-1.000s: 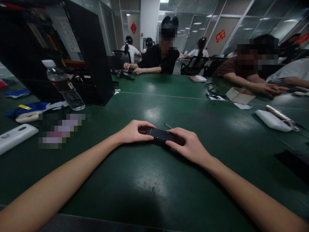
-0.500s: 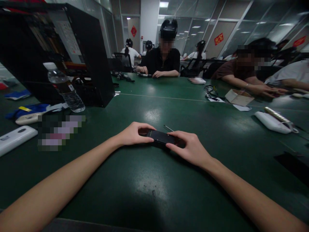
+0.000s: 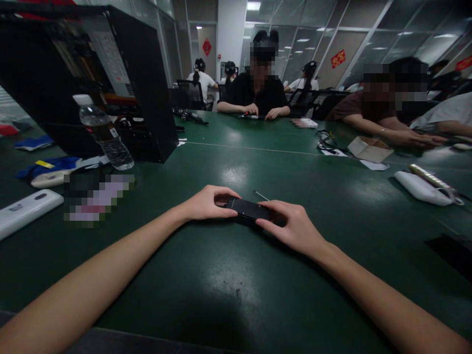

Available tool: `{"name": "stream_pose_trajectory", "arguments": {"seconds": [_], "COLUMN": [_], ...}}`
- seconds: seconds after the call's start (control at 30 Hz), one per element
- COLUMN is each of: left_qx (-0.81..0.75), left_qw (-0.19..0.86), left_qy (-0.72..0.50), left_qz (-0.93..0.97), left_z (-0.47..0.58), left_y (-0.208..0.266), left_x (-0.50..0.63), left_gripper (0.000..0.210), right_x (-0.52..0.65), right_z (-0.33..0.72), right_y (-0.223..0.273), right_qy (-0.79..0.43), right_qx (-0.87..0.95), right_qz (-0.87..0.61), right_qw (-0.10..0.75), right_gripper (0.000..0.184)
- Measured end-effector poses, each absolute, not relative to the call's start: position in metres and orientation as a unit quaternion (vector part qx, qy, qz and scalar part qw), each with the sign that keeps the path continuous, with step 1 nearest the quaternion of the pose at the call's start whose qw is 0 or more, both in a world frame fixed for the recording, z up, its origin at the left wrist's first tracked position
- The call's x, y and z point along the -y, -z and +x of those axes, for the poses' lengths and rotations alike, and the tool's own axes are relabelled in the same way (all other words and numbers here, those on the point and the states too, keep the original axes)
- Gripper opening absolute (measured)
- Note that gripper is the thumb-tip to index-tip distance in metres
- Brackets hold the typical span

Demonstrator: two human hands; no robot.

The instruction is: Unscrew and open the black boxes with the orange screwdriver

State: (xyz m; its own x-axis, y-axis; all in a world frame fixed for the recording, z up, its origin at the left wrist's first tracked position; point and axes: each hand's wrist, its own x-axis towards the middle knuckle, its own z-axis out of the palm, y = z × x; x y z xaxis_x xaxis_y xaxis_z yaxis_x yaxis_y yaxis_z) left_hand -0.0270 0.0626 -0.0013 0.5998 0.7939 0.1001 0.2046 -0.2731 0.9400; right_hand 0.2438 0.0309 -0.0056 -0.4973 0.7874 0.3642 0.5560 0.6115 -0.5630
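A small flat black box (image 3: 249, 209) with tiny bright dots on its top lies at the middle of the green table (image 3: 177, 275). My left hand (image 3: 212, 202) grips its left end, thumb along the near side and fingers behind. At the opposite end, my right hand (image 3: 287, 221) is closed on it in the same way. Just beyond the box, by my right fingertips, rests a thin metal rod (image 3: 260, 195); its other end is hidden behind the hand. What kind of device the box is, I cannot make out.
To the left stand an open black computer case (image 3: 147, 93) and a water bottle (image 3: 106, 132), with a white device (image 3: 31, 211) nearer me. On the right lie a small open carton (image 3: 370, 149), cables (image 3: 326, 141) and a white pouch-like object (image 3: 422, 188). A co-worker (image 3: 258, 93) sits opposite.
The view has shifted slightly, so everything sits a little further right. Both hands keep their hold on the black box. The co-worker opposite has moved their hands.
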Motion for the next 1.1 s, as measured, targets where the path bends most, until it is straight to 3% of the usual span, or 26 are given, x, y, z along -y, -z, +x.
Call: {"name": "stream_pose_trajectory", "arguments": {"seconds": [1.1], "left_qx": [-0.327], "left_qw": [0.493], "left_qy": [-0.258], "left_qz": [0.764], "left_z": [-0.0283], "left_y": [-0.0023], "left_x": [-0.0623], "left_gripper": [0.050], "right_x": [-0.0290], "right_z": [0.2435], "right_y": [0.0067], "right_qy": [-0.188], "right_qx": [0.842], "right_qz": [-0.390], "right_qw": [0.323], "right_gripper": [0.038]}}
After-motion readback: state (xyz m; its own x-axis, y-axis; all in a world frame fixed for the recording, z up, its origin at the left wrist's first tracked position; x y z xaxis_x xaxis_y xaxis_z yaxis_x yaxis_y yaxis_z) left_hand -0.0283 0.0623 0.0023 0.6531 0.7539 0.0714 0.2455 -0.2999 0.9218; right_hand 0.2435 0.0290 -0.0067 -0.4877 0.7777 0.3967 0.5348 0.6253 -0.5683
